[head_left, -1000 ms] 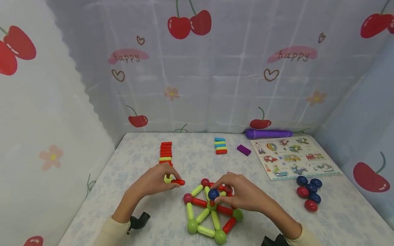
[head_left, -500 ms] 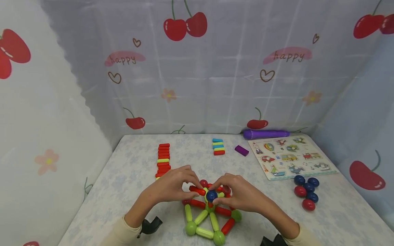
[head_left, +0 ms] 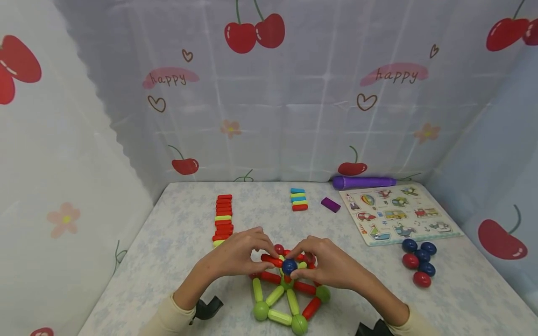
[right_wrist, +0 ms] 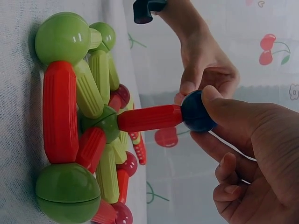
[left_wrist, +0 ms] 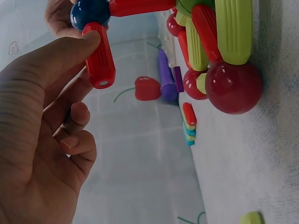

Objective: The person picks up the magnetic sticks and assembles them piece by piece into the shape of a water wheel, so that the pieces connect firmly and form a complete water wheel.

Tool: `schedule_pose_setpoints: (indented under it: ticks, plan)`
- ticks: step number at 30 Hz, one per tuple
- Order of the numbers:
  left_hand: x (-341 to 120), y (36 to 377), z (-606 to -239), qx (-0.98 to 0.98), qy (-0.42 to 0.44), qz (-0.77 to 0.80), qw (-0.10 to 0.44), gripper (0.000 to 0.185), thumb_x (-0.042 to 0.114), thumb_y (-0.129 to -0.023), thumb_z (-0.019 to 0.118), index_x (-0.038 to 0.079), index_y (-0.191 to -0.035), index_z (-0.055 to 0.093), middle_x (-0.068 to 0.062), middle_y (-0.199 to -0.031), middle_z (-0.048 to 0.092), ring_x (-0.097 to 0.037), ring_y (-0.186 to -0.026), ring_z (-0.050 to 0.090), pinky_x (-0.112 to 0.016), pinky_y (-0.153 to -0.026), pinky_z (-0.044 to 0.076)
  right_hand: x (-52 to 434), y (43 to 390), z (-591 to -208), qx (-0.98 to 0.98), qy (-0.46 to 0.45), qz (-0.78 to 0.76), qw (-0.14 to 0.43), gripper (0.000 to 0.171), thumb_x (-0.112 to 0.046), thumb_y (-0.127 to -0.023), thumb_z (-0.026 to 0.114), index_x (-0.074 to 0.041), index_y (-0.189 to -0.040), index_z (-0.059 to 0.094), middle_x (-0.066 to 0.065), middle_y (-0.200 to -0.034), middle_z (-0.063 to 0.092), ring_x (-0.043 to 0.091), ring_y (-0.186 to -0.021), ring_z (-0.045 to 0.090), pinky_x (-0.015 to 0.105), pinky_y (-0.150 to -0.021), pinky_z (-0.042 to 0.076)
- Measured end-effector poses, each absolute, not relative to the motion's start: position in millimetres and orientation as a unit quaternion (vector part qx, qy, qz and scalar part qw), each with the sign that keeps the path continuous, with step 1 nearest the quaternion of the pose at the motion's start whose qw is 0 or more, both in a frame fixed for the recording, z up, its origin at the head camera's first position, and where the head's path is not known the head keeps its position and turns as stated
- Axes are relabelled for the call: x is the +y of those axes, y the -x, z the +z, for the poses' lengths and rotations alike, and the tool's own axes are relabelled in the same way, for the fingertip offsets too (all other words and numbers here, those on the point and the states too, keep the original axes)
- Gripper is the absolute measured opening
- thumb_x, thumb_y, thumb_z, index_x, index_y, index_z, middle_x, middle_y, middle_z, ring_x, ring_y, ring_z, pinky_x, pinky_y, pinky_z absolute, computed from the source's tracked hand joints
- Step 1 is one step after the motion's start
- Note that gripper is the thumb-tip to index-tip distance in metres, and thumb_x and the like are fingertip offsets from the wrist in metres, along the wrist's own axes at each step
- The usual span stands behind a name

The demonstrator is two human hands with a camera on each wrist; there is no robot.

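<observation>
A flat wheel of green and red rods (head_left: 286, 291) with green and dark red balls lies on the table near the front edge. From its green centre ball (right_wrist: 105, 122) a red rod (right_wrist: 149, 117) stands up to a blue ball (head_left: 289, 266). My right hand (head_left: 303, 267) pinches that blue ball (right_wrist: 195, 111) between thumb and fingers. My left hand (head_left: 262, 256) pinches a second red rod (head_left: 271, 260), whose end touches the blue ball (left_wrist: 90, 11). In the left wrist view my thumb lies along this rod (left_wrist: 99, 53).
A row of red rods (head_left: 222, 214) lies left of centre, and a short stack of coloured rods (head_left: 299, 199) behind. A purple block (head_left: 330, 204), a purple cylinder (head_left: 363, 182) and a picture puzzle board (head_left: 399, 214) sit back right. Blue and red balls (head_left: 420, 266) cluster right.
My left hand has carried the red rod rightward from beside the rod row to the blue ball. The right hand has kept its hold on the ball.
</observation>
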State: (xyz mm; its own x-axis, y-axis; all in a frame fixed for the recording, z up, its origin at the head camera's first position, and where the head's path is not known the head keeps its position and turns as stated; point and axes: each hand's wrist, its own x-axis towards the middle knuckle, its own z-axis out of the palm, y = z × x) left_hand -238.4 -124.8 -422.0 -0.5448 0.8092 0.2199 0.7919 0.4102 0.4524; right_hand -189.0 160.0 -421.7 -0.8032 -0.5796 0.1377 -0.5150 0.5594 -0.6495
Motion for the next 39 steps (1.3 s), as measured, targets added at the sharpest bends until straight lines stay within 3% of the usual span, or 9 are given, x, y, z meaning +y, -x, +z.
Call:
schedule_pose_setpoints:
  ticks: [6, 7, 8, 10, 14, 19, 25, 33, 39]
  plan:
    - [-135.1, 245.0, -418.7, 0.837, -0.47, 0.28, 0.031, 0.025, 0.028, -0.093, 0.088, 0.021, -0.117, 0.083, 0.015, -0.11, 0.075, -0.004, -0.1, 0.06, -0.037, -0.094, 0.059, 159.6, 188.8, -420.5, 0.884, 0.305, -0.35, 0.05, 0.033, -0.042, -0.091, 0.088, -0.023, -0.117, 0.081, -0.017, -0.1, 0.07, 0.022, -0.082, 0.061, 0.024, -0.068, 0.05]
    - [-141.0, 247.9, -417.4, 0.84, -0.462, 0.283, 0.03, 0.025, 0.029, -0.093, 0.088, 0.022, -0.116, 0.083, 0.015, -0.109, 0.075, -0.004, -0.098, 0.061, -0.039, -0.098, 0.058, 159.3, 188.7, -420.1, 0.885, 0.303, -0.35, 0.052, 0.033, -0.041, -0.091, 0.088, -0.023, -0.117, 0.081, -0.016, -0.1, 0.07, 0.023, -0.083, 0.061, 0.024, -0.068, 0.05]
    - [-148.3, 251.4, -416.4, 0.844, -0.454, 0.284, 0.026, 0.024, 0.03, -0.093, 0.088, 0.023, -0.115, 0.083, 0.015, -0.108, 0.075, -0.004, -0.096, 0.061, -0.039, -0.097, 0.058, 158.9, 188.6, -419.7, 0.885, 0.3, -0.35, 0.055, 0.033, -0.041, -0.091, 0.088, -0.023, -0.117, 0.081, -0.016, -0.1, 0.07, 0.023, -0.083, 0.061, 0.024, -0.068, 0.05]
    - [-165.5, 259.0, -415.5, 0.859, -0.424, 0.285, 0.024, 0.019, 0.028, -0.092, 0.089, 0.024, -0.11, 0.083, 0.014, -0.104, 0.074, -0.007, -0.091, 0.062, -0.034, -0.084, 0.059, 158.1, 188.5, -419.3, 0.886, 0.297, -0.351, 0.058, 0.032, -0.04, -0.091, 0.088, -0.023, -0.118, 0.081, -0.016, -0.101, 0.07, 0.024, -0.084, 0.062, 0.024, -0.069, 0.05]
    - [-196.8, 273.5, -421.5, 0.894, -0.358, 0.264, 0.054, 0.013, 0.019, -0.089, 0.091, 0.019, -0.1, 0.084, 0.011, -0.097, 0.075, -0.011, -0.086, 0.065, -0.03, -0.075, 0.057, 157.3, 188.4, -419.2, 0.886, 0.294, -0.353, 0.062, 0.032, -0.038, -0.092, 0.088, -0.022, -0.118, 0.08, -0.014, -0.103, 0.07, 0.026, -0.085, 0.063, 0.024, -0.069, 0.05]
    - [-207.8, 282.3, -437.8, 0.929, -0.286, 0.21, 0.104, 0.014, 0.018, -0.085, 0.094, 0.019, -0.096, 0.084, 0.011, -0.093, 0.075, -0.014, -0.089, 0.066, -0.035, -0.079, 0.058, 157.9, 188.6, -419.6, 0.888, 0.292, -0.351, 0.062, 0.032, -0.038, -0.091, 0.088, -0.022, -0.118, 0.08, -0.015, -0.103, 0.07, 0.025, -0.086, 0.062, 0.024, -0.07, 0.051]
    - [-200.4, 282.8, -453.0, 0.951, -0.252, 0.157, 0.089, 0.018, 0.018, -0.08, 0.097, 0.021, -0.093, 0.085, 0.012, -0.088, 0.074, -0.011, -0.084, 0.065, -0.039, -0.081, 0.059, 157.6, 188.0, -419.8, 0.888, 0.291, -0.352, 0.058, 0.032, -0.038, -0.091, 0.088, -0.022, -0.118, 0.08, -0.015, -0.103, 0.07, 0.026, -0.086, 0.063, 0.024, -0.069, 0.05]
    - [-200.1, 282.7, -464.3, 0.947, -0.282, 0.142, 0.062, 0.016, 0.021, -0.083, 0.096, 0.022, -0.094, 0.085, 0.016, -0.09, 0.073, -0.008, -0.082, 0.063, -0.035, -0.077, 0.057, 157.5, 188.5, -420.3, 0.888, 0.29, -0.352, 0.057, 0.032, -0.039, -0.091, 0.088, -0.023, -0.118, 0.08, -0.014, -0.105, 0.071, 0.022, -0.087, 0.063, 0.024, -0.071, 0.051]
    - [-191.5, 278.8, -452.1, 0.87, -0.376, 0.309, 0.072, 0.015, 0.021, -0.09, 0.09, 0.024, -0.103, 0.083, 0.007, -0.097, 0.076, -0.029, -0.082, 0.065, -0.027, -0.071, 0.052, 158.0, 188.4, -420.4, 0.887, 0.292, -0.354, 0.059, 0.032, -0.038, -0.091, 0.088, -0.021, -0.118, 0.08, -0.013, -0.104, 0.071, 0.021, -0.085, 0.062, 0.024, -0.069, 0.052]
